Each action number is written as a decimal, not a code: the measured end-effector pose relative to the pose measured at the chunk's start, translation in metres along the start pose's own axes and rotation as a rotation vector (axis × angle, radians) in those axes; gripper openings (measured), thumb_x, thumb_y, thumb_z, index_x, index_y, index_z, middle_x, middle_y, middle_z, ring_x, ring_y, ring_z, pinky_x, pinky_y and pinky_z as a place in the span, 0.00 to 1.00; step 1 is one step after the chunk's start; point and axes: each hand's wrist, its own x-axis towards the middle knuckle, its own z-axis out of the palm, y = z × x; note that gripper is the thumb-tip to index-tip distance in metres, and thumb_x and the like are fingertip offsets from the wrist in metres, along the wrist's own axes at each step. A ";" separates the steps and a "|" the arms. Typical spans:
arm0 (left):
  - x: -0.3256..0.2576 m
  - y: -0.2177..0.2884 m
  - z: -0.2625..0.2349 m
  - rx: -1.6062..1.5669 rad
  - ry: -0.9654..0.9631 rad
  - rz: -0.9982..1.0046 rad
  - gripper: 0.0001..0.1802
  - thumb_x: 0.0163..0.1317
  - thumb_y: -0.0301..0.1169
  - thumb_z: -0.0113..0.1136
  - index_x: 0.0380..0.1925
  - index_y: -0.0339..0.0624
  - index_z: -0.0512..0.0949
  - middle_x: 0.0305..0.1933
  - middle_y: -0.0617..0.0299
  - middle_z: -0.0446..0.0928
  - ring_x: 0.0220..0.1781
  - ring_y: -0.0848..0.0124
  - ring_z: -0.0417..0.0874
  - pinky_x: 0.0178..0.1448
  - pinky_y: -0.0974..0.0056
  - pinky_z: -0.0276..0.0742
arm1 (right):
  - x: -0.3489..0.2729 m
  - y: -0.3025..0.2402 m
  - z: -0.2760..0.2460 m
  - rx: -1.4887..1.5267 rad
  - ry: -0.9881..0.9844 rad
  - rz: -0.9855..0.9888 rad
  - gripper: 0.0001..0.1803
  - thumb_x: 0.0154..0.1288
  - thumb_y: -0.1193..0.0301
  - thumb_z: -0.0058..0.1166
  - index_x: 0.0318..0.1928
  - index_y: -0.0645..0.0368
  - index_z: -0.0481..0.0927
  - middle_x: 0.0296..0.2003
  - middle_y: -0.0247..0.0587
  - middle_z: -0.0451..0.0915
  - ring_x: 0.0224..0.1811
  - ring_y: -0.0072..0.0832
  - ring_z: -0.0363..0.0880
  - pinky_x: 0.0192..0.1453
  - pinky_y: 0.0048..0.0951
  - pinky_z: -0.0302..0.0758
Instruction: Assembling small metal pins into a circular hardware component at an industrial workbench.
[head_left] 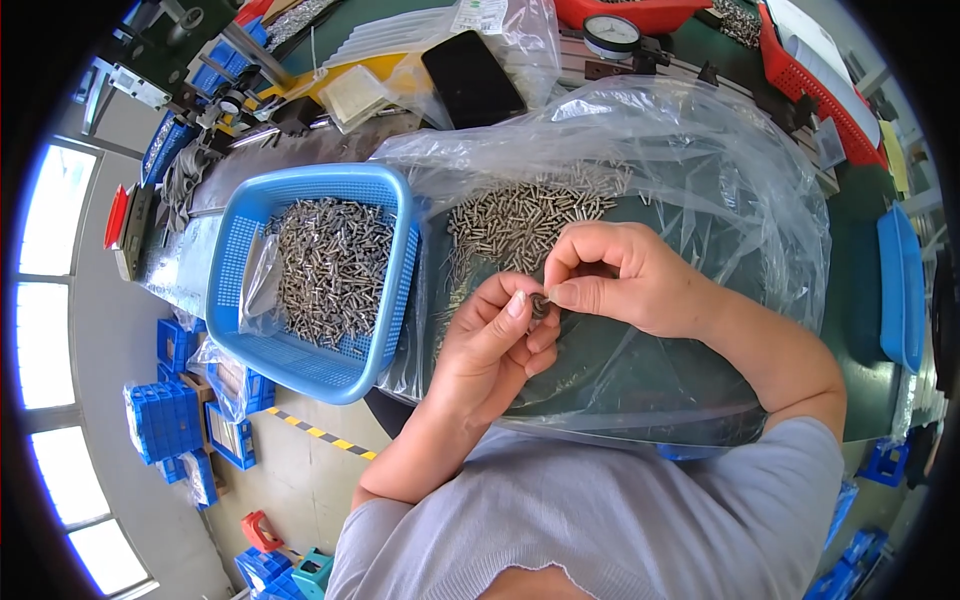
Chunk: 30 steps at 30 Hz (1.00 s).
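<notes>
My left hand (pixel 497 340) is closed around a small dark round metal part (pixel 540 305), pinched between thumb and fingers. My right hand (pixel 610 275) meets it there, thumb and forefinger pressed together at the part's edge; whatever lies between those fingertips is too small to name. Beyond both hands, a loose pile of small metal pins (pixel 520 215) is spread on a clear plastic sheet (pixel 700 200). To the left stands a blue basket (pixel 395 290) filled with more small metal pins (pixel 335 265) and a clear plastic bag (pixel 262 285).
A black phone (pixel 473 80) lies on plastic packaging at the back. Behind the sheet sits a dial gauge (pixel 611 36). Red baskets (pixel 815 85) stand at the back right, a blue tray (pixel 900 290) at the right edge. Blue crates (pixel 165 420) are stacked on the floor at left.
</notes>
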 end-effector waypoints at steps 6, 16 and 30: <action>0.001 -0.001 -0.002 0.035 -0.007 0.006 0.13 0.65 0.38 0.57 0.44 0.45 0.73 0.34 0.64 0.72 0.29 0.77 0.65 0.26 0.75 0.61 | 0.000 0.000 0.003 -0.036 0.032 -0.016 0.04 0.59 0.75 0.59 0.34 0.59 0.77 0.34 0.29 0.73 0.34 0.17 0.70 0.38 0.20 0.68; -0.001 -0.002 -0.003 0.003 -0.008 -0.029 0.12 0.66 0.39 0.55 0.41 0.42 0.73 0.32 0.62 0.73 0.28 0.75 0.68 0.29 0.71 0.62 | 0.002 0.006 0.006 -0.215 0.078 -0.253 0.10 0.54 0.76 0.63 0.37 0.56 0.79 0.36 0.32 0.72 0.37 0.20 0.71 0.40 0.22 0.69; 0.002 -0.001 -0.006 -0.049 -0.020 0.051 0.11 0.69 0.34 0.48 0.45 0.41 0.73 0.43 0.56 0.73 0.36 0.73 0.71 0.34 0.69 0.68 | 0.003 0.017 -0.029 -0.663 0.177 -0.130 0.05 0.53 0.78 0.59 0.31 0.60 0.78 0.28 0.37 0.75 0.31 0.29 0.75 0.33 0.28 0.71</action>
